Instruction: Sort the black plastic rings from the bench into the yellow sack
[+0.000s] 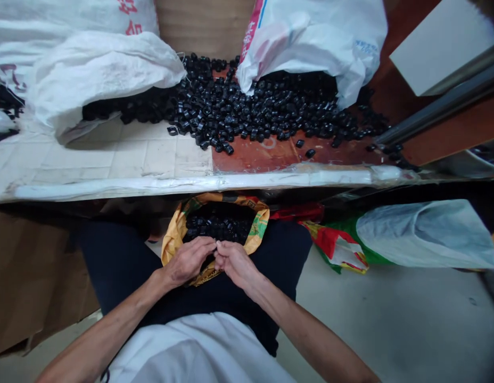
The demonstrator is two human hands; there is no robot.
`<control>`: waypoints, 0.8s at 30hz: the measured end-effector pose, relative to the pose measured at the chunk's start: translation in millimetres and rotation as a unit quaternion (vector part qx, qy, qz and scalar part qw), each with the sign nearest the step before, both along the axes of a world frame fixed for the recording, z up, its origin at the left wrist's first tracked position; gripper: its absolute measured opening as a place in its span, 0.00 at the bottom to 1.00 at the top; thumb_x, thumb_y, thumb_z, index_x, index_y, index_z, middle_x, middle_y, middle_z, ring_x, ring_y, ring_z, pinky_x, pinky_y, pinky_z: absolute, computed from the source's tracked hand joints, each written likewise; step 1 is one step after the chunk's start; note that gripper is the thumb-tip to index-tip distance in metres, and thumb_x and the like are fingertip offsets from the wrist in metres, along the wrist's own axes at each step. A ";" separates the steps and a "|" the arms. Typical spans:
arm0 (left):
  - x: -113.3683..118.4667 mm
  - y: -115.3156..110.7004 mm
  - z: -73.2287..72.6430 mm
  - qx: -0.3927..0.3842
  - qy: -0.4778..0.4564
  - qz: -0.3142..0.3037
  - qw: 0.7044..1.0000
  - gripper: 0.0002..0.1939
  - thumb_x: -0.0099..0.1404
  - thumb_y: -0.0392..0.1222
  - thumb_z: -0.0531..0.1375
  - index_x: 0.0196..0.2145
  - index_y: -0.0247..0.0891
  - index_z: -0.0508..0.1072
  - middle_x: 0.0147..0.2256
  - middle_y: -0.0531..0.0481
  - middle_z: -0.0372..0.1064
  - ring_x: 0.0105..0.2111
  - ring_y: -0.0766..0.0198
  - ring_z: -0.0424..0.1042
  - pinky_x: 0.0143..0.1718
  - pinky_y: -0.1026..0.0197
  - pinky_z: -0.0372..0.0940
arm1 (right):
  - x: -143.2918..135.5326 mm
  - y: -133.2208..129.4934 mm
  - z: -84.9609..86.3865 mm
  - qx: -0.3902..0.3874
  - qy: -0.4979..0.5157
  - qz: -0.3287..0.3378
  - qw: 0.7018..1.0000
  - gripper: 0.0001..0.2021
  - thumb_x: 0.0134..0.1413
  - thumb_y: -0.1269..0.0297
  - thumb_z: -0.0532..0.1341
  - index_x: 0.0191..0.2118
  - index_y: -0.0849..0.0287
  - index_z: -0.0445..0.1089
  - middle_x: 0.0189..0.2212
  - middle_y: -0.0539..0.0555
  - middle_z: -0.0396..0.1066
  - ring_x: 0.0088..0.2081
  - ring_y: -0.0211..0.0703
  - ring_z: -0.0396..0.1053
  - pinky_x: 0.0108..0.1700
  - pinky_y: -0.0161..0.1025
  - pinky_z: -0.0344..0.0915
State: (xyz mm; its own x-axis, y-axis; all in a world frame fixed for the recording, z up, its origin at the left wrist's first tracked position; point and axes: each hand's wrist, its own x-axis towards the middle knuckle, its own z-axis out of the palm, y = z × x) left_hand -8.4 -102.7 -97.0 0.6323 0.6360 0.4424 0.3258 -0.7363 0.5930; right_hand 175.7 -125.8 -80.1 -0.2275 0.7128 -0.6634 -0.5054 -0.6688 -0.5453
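Observation:
Between my knees stands a yellow sack (173,242) with its rim rolled back, and small black plastic pieces (219,222) lie inside it. My left hand (193,258) and my right hand (234,261) meet over the sack's near rim, fingertips touching. Both hands are closed in a pinch. Whatever sits between the fingers is hidden or too small to name. On the table ahead spreads a heap of the same kind of black pieces (247,111), each small and ring-like.
Two white woven sacks, one at left (103,66) and one at right (311,40), lie open on the table. The table edge (191,183) is taped white. A metal post (442,101) stands at right. More bags (422,234) lie below right; cardboard (35,276) is at left.

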 end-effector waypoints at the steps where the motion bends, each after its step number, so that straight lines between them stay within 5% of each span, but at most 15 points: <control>1: -1.4 0.0 -1.8 0.017 0.015 -0.014 1.000 0.18 0.71 0.30 0.54 0.56 0.37 0.69 0.49 0.37 0.75 0.51 0.55 0.76 0.48 0.53 0.75 | 0.9 0.2 -1.3 -0.027 0.023 0.005 0.999 0.13 0.43 0.61 0.71 0.27 0.61 0.67 0.21 0.45 0.62 0.20 0.31 0.56 0.25 0.33 0.63; 5: -4.7 3.1 6.7 0.056 0.068 -0.059 0.994 0.17 0.72 0.30 0.51 0.56 0.34 0.69 0.48 0.37 0.75 0.51 0.56 0.75 0.48 0.54 0.74 | 3.2 -2.9 -9.5 -0.056 0.023 0.061 0.996 0.11 0.47 0.62 0.69 0.30 0.61 0.67 0.21 0.44 0.60 0.20 0.30 0.55 0.27 0.34 0.63; 8: -14.0 12.8 24.9 0.041 0.110 0.014 0.993 0.15 0.70 0.41 0.59 0.52 0.36 0.71 0.53 0.36 0.71 0.58 0.49 0.68 0.56 0.47 0.69 | 10.7 -0.6 -13.9 0.098 -0.194 0.118 0.969 0.13 0.56 0.54 0.63 0.34 0.59 0.68 0.24 0.49 0.65 0.22 0.37 0.61 0.31 0.40 0.66; 10: -24.8 24.8 31.9 0.006 0.127 0.183 0.975 0.24 0.63 0.53 0.65 0.51 0.35 0.72 0.57 0.33 0.67 0.61 0.42 0.62 0.59 0.40 0.64 | 22.5 11.8 -16.5 0.266 -0.413 0.113 0.864 0.12 0.58 0.55 0.62 0.39 0.58 0.70 0.32 0.54 0.70 0.31 0.45 0.68 0.39 0.45 0.68; 12: -35.6 40.4 28.8 -0.085 0.156 0.344 0.922 0.31 0.57 0.60 0.67 0.49 0.33 0.73 0.52 0.32 0.69 0.57 0.40 0.66 0.55 0.43 0.66 | 38.8 35.2 -21.4 0.394 -0.582 0.093 0.705 0.11 0.59 0.59 0.61 0.43 0.59 0.72 0.45 0.63 0.71 0.47 0.55 0.68 0.53 0.52 0.64; 14: -42.6 56.8 16.5 -0.247 0.197 0.396 0.862 0.31 0.54 0.63 0.67 0.42 0.32 0.75 0.39 0.39 0.74 0.45 0.45 0.73 0.43 0.51 0.70 | 56.3 66.2 -29.9 0.418 -0.685 0.119 0.585 0.13 0.58 0.61 0.61 0.45 0.62 0.73 0.50 0.68 0.70 0.56 0.64 0.62 0.59 0.59 0.56; 15: -44.2 64.1 8.9 -0.331 0.206 0.386 0.836 0.27 0.53 0.62 0.67 0.37 0.33 0.76 0.33 0.43 0.73 0.38 0.49 0.74 0.36 0.56 0.68 | 64.5 82.5 -35.2 0.388 -0.725 0.136 0.552 0.14 0.56 0.60 0.63 0.44 0.64 0.73 0.49 0.70 0.70 0.55 0.66 0.62 0.59 0.62 0.54; 18: -42.9 79.4 -8.8 -0.399 0.191 0.401 0.802 0.17 0.58 0.53 0.63 0.24 0.35 0.72 0.22 0.50 0.66 0.26 0.60 0.69 0.26 0.62 0.57 | 85.5 123.2 -50.5 0.284 -0.759 0.208 0.547 0.13 0.54 0.61 0.64 0.41 0.65 0.76 0.40 0.69 0.75 0.51 0.66 0.67 0.57 0.57 0.57; 24: -37.8 85.3 -10.4 -0.232 0.153 0.495 0.823 0.15 0.58 0.43 0.57 0.16 0.37 0.65 0.19 0.51 0.60 0.23 0.65 0.62 0.28 0.61 0.52 | 110.9 139.6 -66.7 0.241 -0.741 0.207 0.591 0.15 0.56 0.66 0.57 0.44 0.64 0.78 0.40 0.64 0.78 0.42 0.55 0.74 0.48 0.44 0.66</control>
State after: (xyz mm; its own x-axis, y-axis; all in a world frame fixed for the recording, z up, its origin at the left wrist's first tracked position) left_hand -46.2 -17.4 -107.4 -0.2604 0.9624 -0.0774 0.8163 0.2623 0.5146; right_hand 286.6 13.8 -146.9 0.1289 0.9871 -0.0948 0.9193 -0.1548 -0.3618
